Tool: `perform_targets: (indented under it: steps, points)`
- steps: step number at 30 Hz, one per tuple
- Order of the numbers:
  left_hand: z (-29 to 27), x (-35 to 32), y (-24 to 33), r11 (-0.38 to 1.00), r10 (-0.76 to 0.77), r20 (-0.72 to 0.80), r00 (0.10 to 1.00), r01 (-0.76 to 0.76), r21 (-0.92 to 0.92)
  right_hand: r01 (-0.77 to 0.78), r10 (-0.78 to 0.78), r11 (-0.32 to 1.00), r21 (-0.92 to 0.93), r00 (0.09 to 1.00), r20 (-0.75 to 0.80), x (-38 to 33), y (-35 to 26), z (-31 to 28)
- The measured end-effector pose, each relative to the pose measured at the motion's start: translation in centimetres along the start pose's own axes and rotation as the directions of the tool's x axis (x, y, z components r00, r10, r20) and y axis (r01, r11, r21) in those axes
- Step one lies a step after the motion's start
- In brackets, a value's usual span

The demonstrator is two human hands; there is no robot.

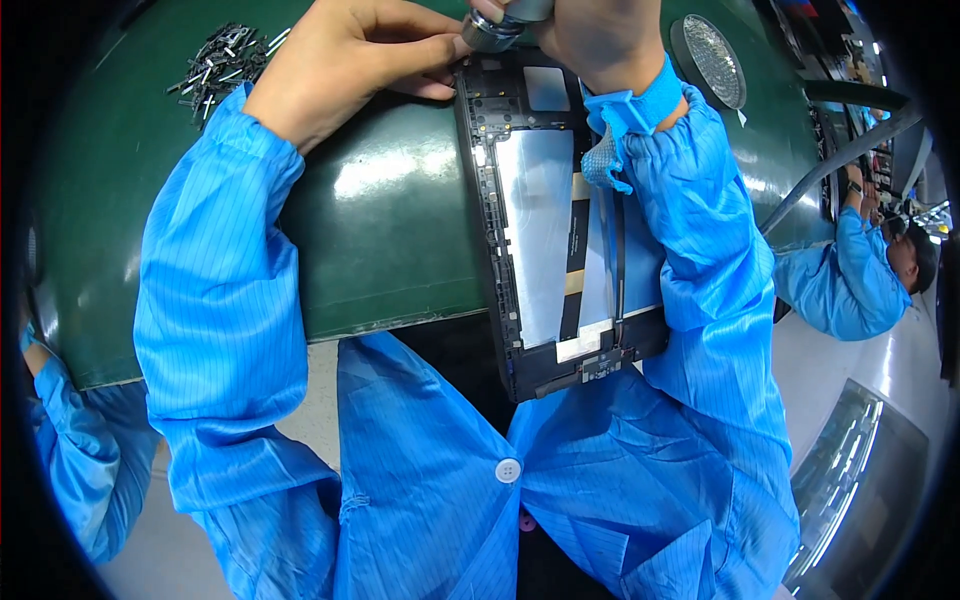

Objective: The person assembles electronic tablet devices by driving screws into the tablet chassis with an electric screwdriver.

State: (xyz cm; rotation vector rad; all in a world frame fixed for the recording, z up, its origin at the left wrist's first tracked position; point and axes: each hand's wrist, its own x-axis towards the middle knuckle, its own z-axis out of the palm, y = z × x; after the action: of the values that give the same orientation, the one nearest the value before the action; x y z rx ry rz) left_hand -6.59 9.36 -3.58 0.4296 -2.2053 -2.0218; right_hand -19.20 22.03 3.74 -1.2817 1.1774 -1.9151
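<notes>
An opened tablet [535, 220] lies tilted across the table's near edge, its inner side up, with silvery panels, a dark frame and small parts along its left rim. At its far left corner is my left hand [365, 55], thumb and fingers drawn together; what they pinch, if anything, is hidden. My right hand [605, 35] is closed around a grey cylindrical tool [490, 32] with a metal collar, held over that same far end. The tool's working tip and the top of my right hand are out of view. A blue wrist strap [640, 108] circles my right wrist.
A pile of small black and silver parts [225, 70] lies on the green table [390, 220] at the far left. A round clear-covered dish [712, 62] stands at the far right. A grey cable [830, 165] arcs beyond it. People in blue sleeves sit at both sides.
</notes>
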Motion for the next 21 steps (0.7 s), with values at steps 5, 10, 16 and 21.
perform_targets:
  steps: [5,10,16,21]
  points:
    - [0.2,-0.1,0.3,1.000,-0.003,-0.019,1.000,0.004,0.016,0.012,-0.012,1.000,0.011,1.000,-0.011,0.0,0.1,0.1]
    - [0.1,0.1,0.3,1.000,-0.006,-0.009,1.000,0.007,0.014,0.020,-0.020,1.000,0.016,1.000,0.002,0.2,0.4,0.0]
    - [-0.6,0.2,-0.1,0.998,-0.036,0.003,0.999,0.036,0.053,0.058,-0.056,0.998,-0.024,0.996,0.067,0.8,0.6,0.5]
    - [-0.3,0.1,0.2,0.998,-0.034,0.019,0.999,0.033,0.046,0.081,-0.079,0.996,-0.037,0.994,0.075,1.2,1.1,0.8]
